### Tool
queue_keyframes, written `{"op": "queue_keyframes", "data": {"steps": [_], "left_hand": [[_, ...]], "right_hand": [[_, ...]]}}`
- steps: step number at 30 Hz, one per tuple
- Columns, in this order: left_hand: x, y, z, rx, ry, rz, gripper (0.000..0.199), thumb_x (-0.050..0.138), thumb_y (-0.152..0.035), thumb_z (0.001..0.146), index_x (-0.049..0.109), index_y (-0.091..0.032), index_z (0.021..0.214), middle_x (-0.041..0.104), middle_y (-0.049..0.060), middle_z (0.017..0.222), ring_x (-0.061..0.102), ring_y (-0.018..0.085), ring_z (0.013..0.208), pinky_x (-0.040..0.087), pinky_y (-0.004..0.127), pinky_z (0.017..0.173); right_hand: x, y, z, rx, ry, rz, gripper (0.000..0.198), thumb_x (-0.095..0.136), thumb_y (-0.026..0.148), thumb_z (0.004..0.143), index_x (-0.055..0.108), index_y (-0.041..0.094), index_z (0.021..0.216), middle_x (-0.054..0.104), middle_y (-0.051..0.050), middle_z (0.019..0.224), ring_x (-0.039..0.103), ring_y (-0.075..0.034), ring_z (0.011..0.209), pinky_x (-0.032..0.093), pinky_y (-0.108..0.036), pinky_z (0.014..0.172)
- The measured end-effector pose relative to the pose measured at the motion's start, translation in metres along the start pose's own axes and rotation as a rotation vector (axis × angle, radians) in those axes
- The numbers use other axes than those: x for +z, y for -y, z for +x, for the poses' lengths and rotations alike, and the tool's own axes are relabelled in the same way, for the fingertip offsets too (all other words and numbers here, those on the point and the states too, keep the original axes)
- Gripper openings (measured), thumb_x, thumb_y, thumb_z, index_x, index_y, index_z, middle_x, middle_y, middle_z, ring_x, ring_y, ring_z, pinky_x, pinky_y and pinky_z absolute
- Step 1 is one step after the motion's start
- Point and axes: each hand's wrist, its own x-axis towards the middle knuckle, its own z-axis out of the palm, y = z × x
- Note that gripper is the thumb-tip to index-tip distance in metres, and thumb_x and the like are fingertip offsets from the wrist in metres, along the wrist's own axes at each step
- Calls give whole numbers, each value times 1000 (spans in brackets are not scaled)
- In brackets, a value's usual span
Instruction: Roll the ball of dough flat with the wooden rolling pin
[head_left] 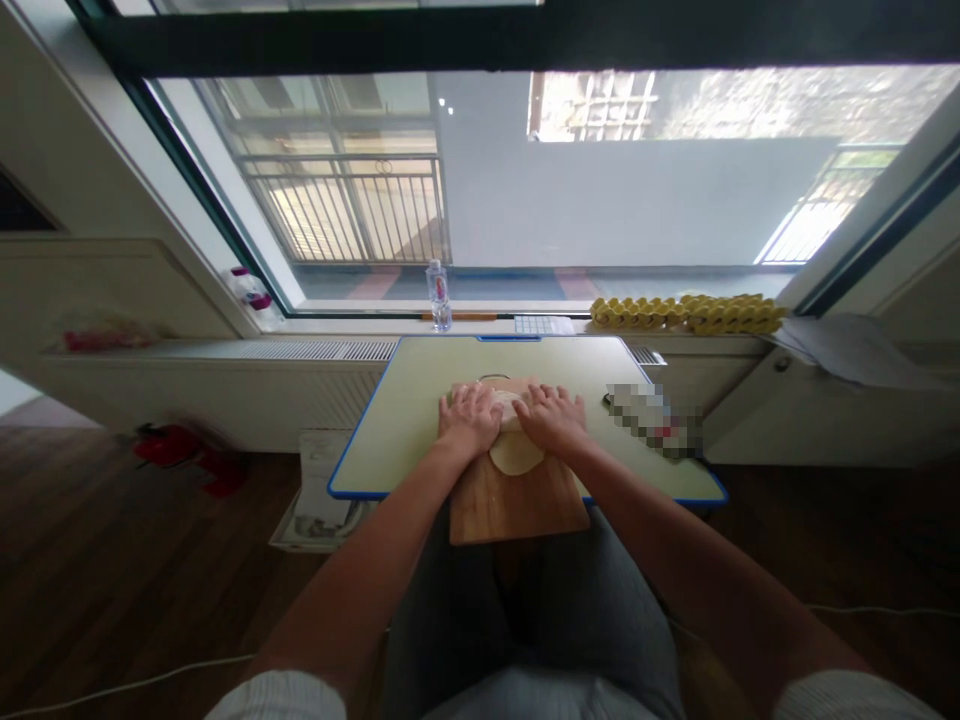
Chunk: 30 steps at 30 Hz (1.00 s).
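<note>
A wooden cutting board [517, 510] lies on the table and juts past its front edge towards my lap. On it is a flat, rounded sheet of pale dough [517, 455]. My left hand [472, 415] lies palm down over the dough's far left part, with its fingers stretched forward. Beside it, my right hand [553, 412] rests palm down over the far right part, fingers stretched and slightly apart. The thumbs point towards each other, and a pale strip shows between them. What lies under my palms is hidden.
The pale table [405, 400] has a blue edge. A blurred-out item [652, 420] lies on its right side. Along the windowsill stand a clear bottle [438, 295] and yellow egg trays [686, 312]. A red fire extinguisher [187, 455] and a box [319, 525] are on the floor at left.
</note>
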Motion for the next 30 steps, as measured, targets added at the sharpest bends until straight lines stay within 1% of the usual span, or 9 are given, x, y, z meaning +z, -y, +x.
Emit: {"op": "queue_keyframes", "data": {"steps": [3, 6, 9, 12, 15, 18, 23, 30], "left_hand": [[1, 1, 20, -3, -27, -17, 62, 22, -52, 106, 49, -30, 157, 40, 6, 170, 35, 30, 155, 24, 63, 127], [1, 4, 41, -3, -37, -49, 59, 25, -52, 105, 53, -31, 153, 43, 8, 168, 39, 32, 152, 26, 66, 124], [2, 7, 60, -19, -82, -71, 54, 28, -49, 105, 60, -31, 144, 54, 9, 159, 49, 32, 142, 31, 64, 121], [2, 8, 77, -49, -121, -86, 49, 30, -46, 105, 66, -29, 132, 63, 10, 146, 55, 32, 133, 35, 62, 118], [0, 8, 92, -72, -131, -84, 49, 29, -45, 105, 69, -25, 125, 66, 13, 138, 58, 32, 128, 38, 61, 114], [-1, 7, 103, -85, -112, -74, 50, 28, -44, 106, 70, -24, 123, 67, 14, 136, 59, 32, 126, 41, 58, 111], [-2, 8, 116, -86, -72, -66, 52, 27, -45, 106, 70, -23, 125, 65, 16, 138, 57, 33, 128, 42, 58, 109], [3, 10, 120, -57, -23, -54, 52, 28, -47, 105, 69, -24, 127, 65, 15, 138, 57, 33, 129, 45, 55, 108]], "right_hand": [[1, -2, 23, -4, 11, 41, 70, 32, 65, 103, 48, 24, 158, 48, -12, 163, 43, -35, 145, 28, -59, 119], [4, -4, 46, 9, 8, 88, 74, 34, 68, 101, 49, 21, 157, 50, -15, 161, 43, -36, 145, 29, -60, 119], [7, -5, 69, 31, 28, 118, 76, 36, 69, 99, 53, 18, 152, 52, -17, 158, 44, -38, 144, 30, -61, 118], [9, -5, 88, 64, 41, 127, 72, 41, 66, 98, 59, 15, 144, 58, -21, 150, 49, -38, 139, 34, -59, 115], [11, -5, 102, 76, -10, 115, 65, 43, 61, 98, 62, 13, 137, 63, -23, 143, 52, -38, 135, 35, -58, 113], [14, -5, 112, 72, -43, 92, 61, 44, 58, 98, 64, 12, 132, 64, -23, 140, 55, -38, 132, 35, -58, 113], [16, -6, 124, 77, -2, 80, 61, 47, 59, 97, 63, 12, 133, 65, -23, 140, 56, -38, 131, 37, -57, 111], [15, -7, 124, 76, 1, 74, 63, 45, 60, 98, 63, 12, 134, 64, -24, 140, 55, -38, 132, 37, -56, 112]]}}
